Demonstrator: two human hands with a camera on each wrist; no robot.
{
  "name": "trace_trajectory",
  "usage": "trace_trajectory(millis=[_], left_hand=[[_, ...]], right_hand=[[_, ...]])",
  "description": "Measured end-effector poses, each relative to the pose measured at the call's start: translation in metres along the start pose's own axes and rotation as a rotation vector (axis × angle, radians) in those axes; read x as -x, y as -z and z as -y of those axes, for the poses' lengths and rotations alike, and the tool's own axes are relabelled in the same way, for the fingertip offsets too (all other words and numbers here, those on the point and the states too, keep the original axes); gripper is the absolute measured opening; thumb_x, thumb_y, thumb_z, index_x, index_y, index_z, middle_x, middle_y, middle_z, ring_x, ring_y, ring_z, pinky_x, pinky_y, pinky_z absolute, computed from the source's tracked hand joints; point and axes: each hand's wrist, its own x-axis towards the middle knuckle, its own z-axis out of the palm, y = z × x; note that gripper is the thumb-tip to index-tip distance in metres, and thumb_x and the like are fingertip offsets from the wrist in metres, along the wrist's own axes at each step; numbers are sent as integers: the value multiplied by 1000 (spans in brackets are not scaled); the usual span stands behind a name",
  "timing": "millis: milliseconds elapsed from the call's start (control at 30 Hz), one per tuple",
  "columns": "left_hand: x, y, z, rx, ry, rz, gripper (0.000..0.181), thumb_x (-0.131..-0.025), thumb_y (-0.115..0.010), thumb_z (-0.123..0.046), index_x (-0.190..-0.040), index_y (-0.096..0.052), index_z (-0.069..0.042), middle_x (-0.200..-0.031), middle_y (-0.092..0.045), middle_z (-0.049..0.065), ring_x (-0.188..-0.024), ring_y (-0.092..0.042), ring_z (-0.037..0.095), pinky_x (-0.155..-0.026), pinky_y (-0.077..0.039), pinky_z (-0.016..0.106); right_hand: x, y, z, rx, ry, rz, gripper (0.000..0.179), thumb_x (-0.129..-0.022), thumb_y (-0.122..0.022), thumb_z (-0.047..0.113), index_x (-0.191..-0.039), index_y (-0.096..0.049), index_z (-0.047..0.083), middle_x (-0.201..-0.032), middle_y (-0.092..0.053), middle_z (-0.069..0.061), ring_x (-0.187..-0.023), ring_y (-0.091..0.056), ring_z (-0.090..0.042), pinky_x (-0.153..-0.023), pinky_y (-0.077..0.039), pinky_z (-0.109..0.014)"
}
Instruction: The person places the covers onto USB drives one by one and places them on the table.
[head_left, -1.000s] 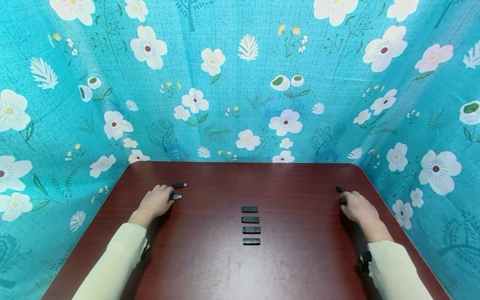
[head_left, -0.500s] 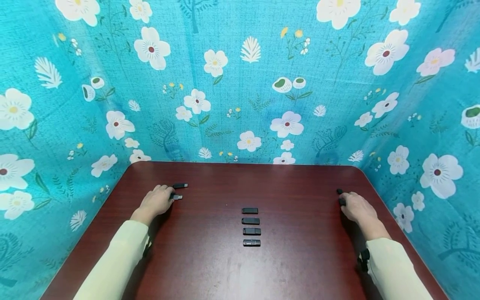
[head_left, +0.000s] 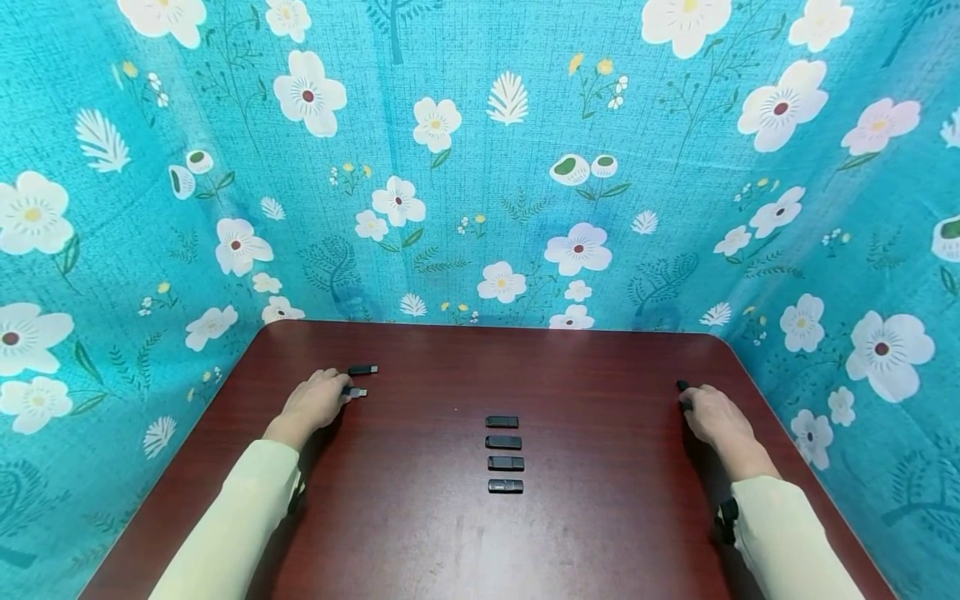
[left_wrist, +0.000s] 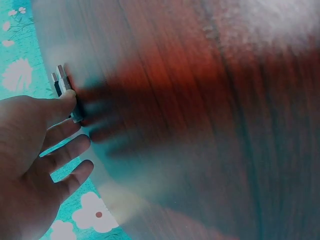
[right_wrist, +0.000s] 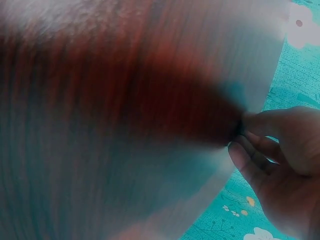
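Landmark of this entry: a column of four black sticks [head_left: 503,442], lying parallel and apart on a dark red-brown wood-grain table [head_left: 600,383]. Left of the column and farther off, we list one gripped USB drive [head_left: 360,392], dark-bodied, its metal plug pointing back toward the column's side; the left hand [head_left: 311,398] pinches it between thumb and finger, the other fingers spread apart in the left wrist view. Just beyond it, on that same left side of the column, we record a second USB drive [head_left: 363,369], black with a metal plug. Right of the column, well apart, we enter the right hand [head_left: 714,412], thumb and fingertips closed on a dark piece [head_left: 686,405], mostly hidden, so we cannot tell its full shape. Past those fingertips, also right of the column, we note a small black piece [head_left: 682,385]. Two pale sleeves [head_left: 232,517] flank the column on its near side, one each side. Behind the column and past the table's far edge, we catalogue a turquoise cloth [head_left: 465,75] printed with white flowers.
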Motion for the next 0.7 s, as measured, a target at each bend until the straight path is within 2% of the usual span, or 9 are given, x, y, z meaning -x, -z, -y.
trace_trajectory(millis=[133,400,533,700], left_hand=[[1,-1,0,17,1,-8,22,-97,-68,-13,-115,-69,-2,-103,-63,14,-100,-58,34,-88,-52,55],[3,-2,1,23,-25,-16,18,-96,-69,-13,-109,-69,-1,-96,-63,13,-92,-60,30,-87,-54,49],[3,2,1,56,-18,-6,13,-97,-68,-11,-104,-66,0,-91,-64,12,-85,-60,28,-84,-56,48],[3,5,-1,74,-23,-9,12,-98,-65,-11,-104,-63,-1,-91,-64,12,-84,-61,28,-83,-55,48]], right_hand=[[0,0,0,-4,-23,12,29,-94,-62,3,-118,-62,-12,-114,-56,-33,-100,-55,-45,-91,-49,-62],[1,3,0,5,-42,40,24,-95,-60,8,-107,-60,-13,-102,-59,-33,-91,-57,-43,-80,-52,-57],[2,5,1,-18,-54,25,21,-96,-59,9,-103,-59,-11,-96,-61,-31,-85,-59,-42,-73,-52,-52],[3,6,5,-42,-46,-8,23,-96,-61,9,-107,-62,-12,-97,-63,-31,-83,-59,-39,-68,-52,-49]])
